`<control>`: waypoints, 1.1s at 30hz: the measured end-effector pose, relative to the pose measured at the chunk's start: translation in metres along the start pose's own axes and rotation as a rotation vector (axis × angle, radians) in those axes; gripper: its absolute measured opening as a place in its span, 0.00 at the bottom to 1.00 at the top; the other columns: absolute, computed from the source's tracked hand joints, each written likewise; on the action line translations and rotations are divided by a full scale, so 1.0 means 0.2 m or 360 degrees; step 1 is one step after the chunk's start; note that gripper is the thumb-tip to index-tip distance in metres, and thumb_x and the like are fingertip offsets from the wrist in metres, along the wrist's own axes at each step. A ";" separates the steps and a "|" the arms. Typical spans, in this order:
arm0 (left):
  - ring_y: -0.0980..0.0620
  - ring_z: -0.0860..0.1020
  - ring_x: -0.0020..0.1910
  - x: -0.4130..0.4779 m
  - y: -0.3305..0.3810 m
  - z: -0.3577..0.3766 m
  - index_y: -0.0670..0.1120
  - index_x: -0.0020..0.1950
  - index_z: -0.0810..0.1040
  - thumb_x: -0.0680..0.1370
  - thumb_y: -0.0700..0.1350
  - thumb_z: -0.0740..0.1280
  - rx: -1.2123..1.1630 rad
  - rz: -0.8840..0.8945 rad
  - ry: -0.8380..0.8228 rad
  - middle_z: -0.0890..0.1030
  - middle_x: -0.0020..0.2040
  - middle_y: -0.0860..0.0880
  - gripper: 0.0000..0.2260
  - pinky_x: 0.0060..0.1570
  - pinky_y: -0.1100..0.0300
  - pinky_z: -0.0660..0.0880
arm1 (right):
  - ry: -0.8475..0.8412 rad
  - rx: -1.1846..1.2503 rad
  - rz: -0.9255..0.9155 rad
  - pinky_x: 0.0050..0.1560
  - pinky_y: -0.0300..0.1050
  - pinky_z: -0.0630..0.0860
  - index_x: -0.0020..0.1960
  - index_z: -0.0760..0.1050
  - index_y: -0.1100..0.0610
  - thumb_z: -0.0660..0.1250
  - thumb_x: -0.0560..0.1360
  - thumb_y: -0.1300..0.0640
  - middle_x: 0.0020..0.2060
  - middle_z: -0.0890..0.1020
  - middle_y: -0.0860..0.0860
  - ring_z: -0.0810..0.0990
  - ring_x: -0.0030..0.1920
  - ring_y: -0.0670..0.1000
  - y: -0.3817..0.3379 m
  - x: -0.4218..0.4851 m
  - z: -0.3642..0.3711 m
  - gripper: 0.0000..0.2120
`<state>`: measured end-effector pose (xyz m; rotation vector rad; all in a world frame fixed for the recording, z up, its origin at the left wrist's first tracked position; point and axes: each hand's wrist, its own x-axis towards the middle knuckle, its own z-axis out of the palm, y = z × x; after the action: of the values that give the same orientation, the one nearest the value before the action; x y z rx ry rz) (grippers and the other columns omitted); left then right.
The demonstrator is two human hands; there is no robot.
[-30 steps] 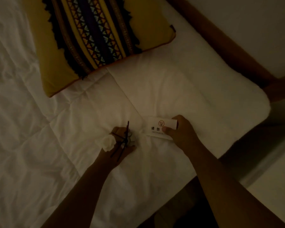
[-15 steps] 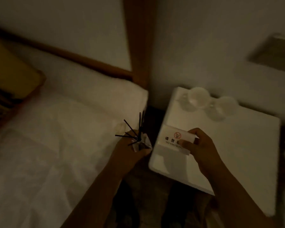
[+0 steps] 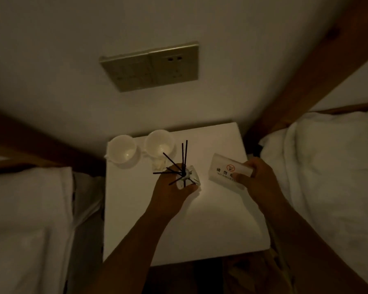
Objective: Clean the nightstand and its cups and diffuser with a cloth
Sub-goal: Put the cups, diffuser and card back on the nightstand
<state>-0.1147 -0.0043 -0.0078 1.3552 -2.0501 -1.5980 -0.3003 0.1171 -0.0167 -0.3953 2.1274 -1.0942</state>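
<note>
Nightstand with a square white top (image 3: 200, 225) stands between two white-sheeted beds (image 3: 327, 177), with two white round cups (image 3: 123, 150) side by side at its back left corner. Over its middle the left hand (image 3: 170, 194) grips a small pale diffuser bottle with black reed sticks (image 3: 186, 177), a crumpled white cloth (image 3: 159, 165) showing just past its fingers; whether the bottle touches the top I cannot tell. The right hand (image 3: 257, 181) pinches a white no-smoking sign card (image 3: 223, 168) above the top's right side.
</note>
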 end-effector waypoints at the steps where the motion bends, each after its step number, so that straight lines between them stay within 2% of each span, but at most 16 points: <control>1: 0.60 0.79 0.51 0.04 0.00 0.05 0.56 0.49 0.76 0.69 0.39 0.76 0.0015 0.0005 -0.0002 0.81 0.49 0.53 0.16 0.56 0.62 0.74 | 0.0025 -0.0038 -0.0017 0.42 0.43 0.78 0.48 0.70 0.57 0.73 0.71 0.61 0.48 0.81 0.53 0.81 0.48 0.51 0.03 0.05 -0.02 0.12; 2: 0.53 0.80 0.52 0.07 -0.01 0.09 0.52 0.50 0.78 0.68 0.41 0.76 0.0029 0.0010 -0.0004 0.82 0.50 0.49 0.14 0.58 0.54 0.75 | 0.0042 -0.0066 -0.0031 0.44 0.45 0.79 0.48 0.70 0.57 0.73 0.71 0.60 0.49 0.81 0.53 0.81 0.49 0.53 0.05 0.09 -0.04 0.12; 4: 0.49 0.80 0.52 0.14 0.00 0.16 0.48 0.51 0.78 0.67 0.43 0.76 0.0048 0.0023 0.0002 0.82 0.50 0.48 0.15 0.57 0.51 0.76 | 0.0068 -0.0078 -0.0048 0.47 0.46 0.80 0.50 0.70 0.58 0.72 0.72 0.60 0.52 0.80 0.55 0.80 0.52 0.54 0.07 0.16 -0.06 0.13; 7: 0.55 0.78 0.49 0.26 0.02 0.23 0.48 0.50 0.76 0.70 0.37 0.75 0.0123 0.0093 0.0018 0.79 0.48 0.51 0.14 0.54 0.62 0.73 | 0.0098 -0.0110 -0.0097 0.40 0.37 0.78 0.51 0.70 0.60 0.73 0.72 0.60 0.52 0.80 0.56 0.81 0.52 0.55 0.11 0.27 -0.06 0.13; 9: 0.63 0.77 0.45 0.33 0.04 0.25 0.48 0.50 0.76 0.70 0.35 0.75 0.0165 0.0178 0.0031 0.79 0.45 0.53 0.14 0.52 0.68 0.73 | 0.0114 -0.0126 -0.0147 0.39 0.36 0.77 0.52 0.71 0.61 0.73 0.71 0.59 0.52 0.81 0.56 0.81 0.53 0.55 0.13 0.33 -0.06 0.15; 11: 0.61 0.78 0.47 0.40 0.04 0.26 0.46 0.51 0.78 0.70 0.35 0.75 0.0217 0.0231 0.0065 0.79 0.46 0.53 0.14 0.53 0.69 0.72 | 0.0146 -0.0146 -0.0184 0.40 0.36 0.78 0.52 0.71 0.62 0.74 0.71 0.58 0.53 0.81 0.57 0.81 0.53 0.56 0.14 0.37 -0.04 0.16; 14: 0.51 0.78 0.52 0.46 0.03 0.26 0.44 0.54 0.78 0.69 0.36 0.76 0.0223 0.0237 0.0110 0.78 0.50 0.50 0.15 0.59 0.62 0.74 | 0.0164 -0.0105 -0.0210 0.35 0.30 0.76 0.52 0.71 0.62 0.73 0.72 0.60 0.53 0.81 0.57 0.80 0.51 0.52 0.14 0.42 -0.02 0.14; 15: 0.50 0.78 0.52 0.48 0.03 0.27 0.47 0.52 0.78 0.69 0.37 0.76 0.0198 0.0245 0.0112 0.78 0.50 0.51 0.15 0.60 0.61 0.74 | 0.0152 -0.0086 -0.0214 0.33 0.29 0.76 0.52 0.70 0.62 0.72 0.72 0.60 0.52 0.80 0.56 0.79 0.51 0.51 0.13 0.44 -0.01 0.14; 18: 0.42 0.80 0.49 0.51 0.02 0.27 0.62 0.45 0.75 0.66 0.44 0.74 0.0104 0.0343 0.0195 0.78 0.44 0.54 0.16 0.57 0.42 0.77 | 0.0100 -0.0040 -0.0213 0.33 0.29 0.76 0.50 0.70 0.59 0.72 0.72 0.61 0.50 0.79 0.53 0.78 0.50 0.49 0.13 0.49 0.03 0.13; 20: 0.39 0.80 0.48 0.55 -0.03 0.29 0.61 0.42 0.76 0.66 0.43 0.73 0.0112 0.0354 0.0227 0.78 0.41 0.53 0.14 0.55 0.37 0.76 | 0.0117 -0.0065 -0.0239 0.37 0.30 0.73 0.49 0.70 0.58 0.73 0.71 0.61 0.49 0.78 0.52 0.78 0.49 0.49 0.12 0.53 0.04 0.13; 23: 0.44 0.81 0.51 0.58 -0.04 0.30 0.52 0.47 0.78 0.68 0.38 0.72 0.0133 0.0336 0.0228 0.80 0.45 0.51 0.13 0.57 0.42 0.76 | 0.0152 -0.0106 -0.0277 0.40 0.32 0.72 0.51 0.70 0.58 0.73 0.71 0.60 0.49 0.77 0.52 0.77 0.48 0.48 0.11 0.57 0.06 0.14; 25: 0.48 0.79 0.52 0.59 -0.05 0.29 0.46 0.51 0.79 0.69 0.35 0.73 0.0167 0.0342 0.0200 0.77 0.45 0.58 0.13 0.58 0.58 0.76 | 0.0159 -0.0137 -0.0314 0.39 0.32 0.73 0.52 0.70 0.58 0.73 0.72 0.59 0.49 0.77 0.51 0.77 0.48 0.48 0.11 0.57 0.08 0.14; 27: 0.55 0.75 0.49 0.61 -0.04 0.28 0.42 0.54 0.79 0.71 0.35 0.73 0.0282 0.0317 0.0215 0.72 0.44 0.64 0.13 0.51 0.74 0.68 | 0.0152 -0.0152 -0.0357 0.38 0.31 0.71 0.51 0.70 0.56 0.73 0.72 0.60 0.48 0.78 0.51 0.77 0.47 0.48 0.11 0.58 0.09 0.13; 30: 0.61 0.70 0.49 0.61 -0.06 0.29 0.42 0.57 0.78 0.72 0.38 0.73 0.0394 0.0302 0.0269 0.72 0.46 0.60 0.14 0.49 0.76 0.66 | 0.0088 -0.0161 -0.0413 0.40 0.33 0.73 0.48 0.70 0.51 0.73 0.72 0.59 0.46 0.78 0.45 0.78 0.47 0.46 0.12 0.58 0.11 0.13; 32: 0.58 0.73 0.53 0.60 -0.08 0.31 0.42 0.60 0.77 0.73 0.40 0.72 0.0407 0.0299 0.0308 0.75 0.52 0.56 0.16 0.56 0.73 0.68 | 0.0074 -0.0156 -0.0420 0.44 0.40 0.77 0.47 0.70 0.47 0.73 0.71 0.58 0.45 0.78 0.42 0.79 0.48 0.47 0.14 0.58 0.12 0.13; 33: 0.54 0.74 0.58 0.60 -0.10 0.32 0.43 0.62 0.76 0.74 0.41 0.72 0.0436 0.0291 0.0321 0.76 0.57 0.51 0.18 0.60 0.68 0.70 | 0.0077 -0.0148 -0.0420 0.45 0.43 0.79 0.46 0.69 0.45 0.73 0.71 0.57 0.44 0.78 0.42 0.80 0.48 0.47 0.14 0.58 0.12 0.13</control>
<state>-0.2113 -0.0525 -0.0920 1.3050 -2.2511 -1.0911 -0.3639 0.0555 -0.1011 -0.7169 2.2193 -1.1619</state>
